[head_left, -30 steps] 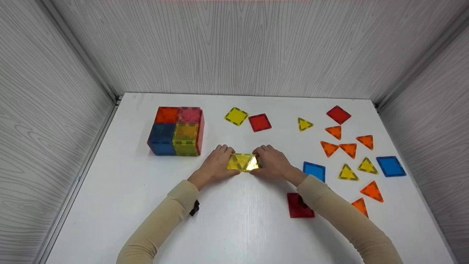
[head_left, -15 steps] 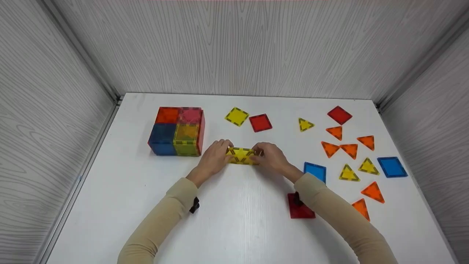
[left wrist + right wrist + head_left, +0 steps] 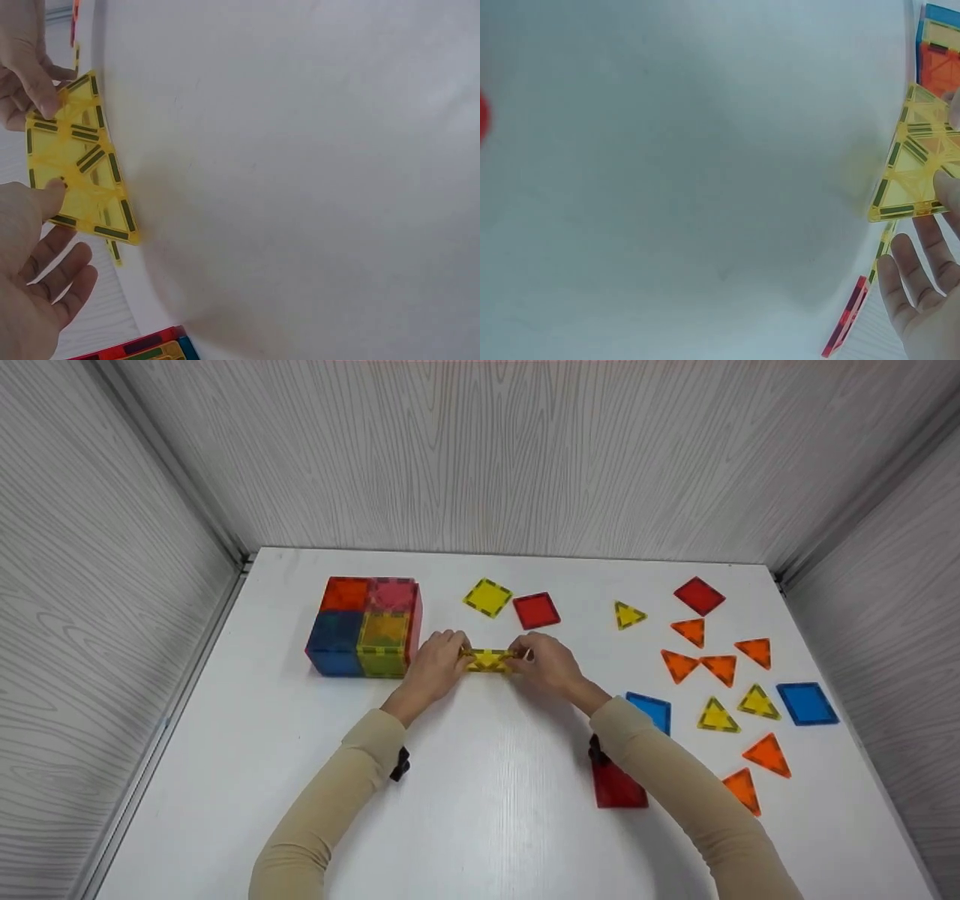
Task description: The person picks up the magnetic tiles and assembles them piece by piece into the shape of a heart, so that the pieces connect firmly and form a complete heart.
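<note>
Several yellow triangular magnetic tiles [image 3: 489,661] are joined in a strip between my two hands, tilted up from the white table. My left hand [image 3: 437,666] pinches the strip's left end; the left wrist view shows its thumb [image 3: 51,196] on the near face and the other fingers loosely bent below. At the opposite end my right hand [image 3: 551,666] pinches the strip. Its thumb [image 3: 948,187] presses the yellow face in the right wrist view. Further yellow pieces show behind the front face, partly hidden.
A block of red, pink, blue and yellow tiles [image 3: 360,626] stands left of the hands. Behind them lie a yellow square [image 3: 488,597] and a red square [image 3: 536,610]. Orange triangles [image 3: 718,669], yellow triangles and blue squares lie to the right. A red square [image 3: 619,786] is partly under the right forearm.
Both hands have moved away from me with the yellow strip, toward the back of the table. The strip has tilted and now looks narrower from above.
</note>
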Available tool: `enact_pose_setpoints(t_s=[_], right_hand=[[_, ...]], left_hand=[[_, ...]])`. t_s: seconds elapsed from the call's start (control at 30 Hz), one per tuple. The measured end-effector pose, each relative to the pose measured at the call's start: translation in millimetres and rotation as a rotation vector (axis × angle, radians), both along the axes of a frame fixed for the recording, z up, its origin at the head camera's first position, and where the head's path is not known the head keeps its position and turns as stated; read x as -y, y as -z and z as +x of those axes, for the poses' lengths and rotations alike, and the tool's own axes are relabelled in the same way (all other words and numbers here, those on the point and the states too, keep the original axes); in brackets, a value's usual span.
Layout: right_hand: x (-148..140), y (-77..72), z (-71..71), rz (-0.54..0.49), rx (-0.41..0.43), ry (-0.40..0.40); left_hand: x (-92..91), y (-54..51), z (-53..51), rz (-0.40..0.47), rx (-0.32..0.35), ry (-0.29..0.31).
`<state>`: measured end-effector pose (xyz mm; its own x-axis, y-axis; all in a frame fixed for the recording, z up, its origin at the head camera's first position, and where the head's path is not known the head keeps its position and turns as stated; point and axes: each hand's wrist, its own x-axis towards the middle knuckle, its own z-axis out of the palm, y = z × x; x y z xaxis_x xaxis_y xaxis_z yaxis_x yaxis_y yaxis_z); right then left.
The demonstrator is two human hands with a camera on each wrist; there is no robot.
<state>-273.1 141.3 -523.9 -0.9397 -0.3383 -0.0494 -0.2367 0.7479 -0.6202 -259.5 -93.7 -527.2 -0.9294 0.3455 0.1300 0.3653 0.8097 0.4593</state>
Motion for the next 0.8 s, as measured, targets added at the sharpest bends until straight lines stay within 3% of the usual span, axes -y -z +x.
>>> enact_pose_setpoints(t_s=[0.3,0.8], right_hand=[[3,4.5,-9.6,0.031,-0.021,-0.013],[-7,9.0,-8.3,0.019,-0.067,-0.033]], left_hand=[[-1.2,2.7,-7.6,-0.032,0.000,-0.027],[-0.1,3.0,-7.6,-0.058,-0.009,-0.042]])
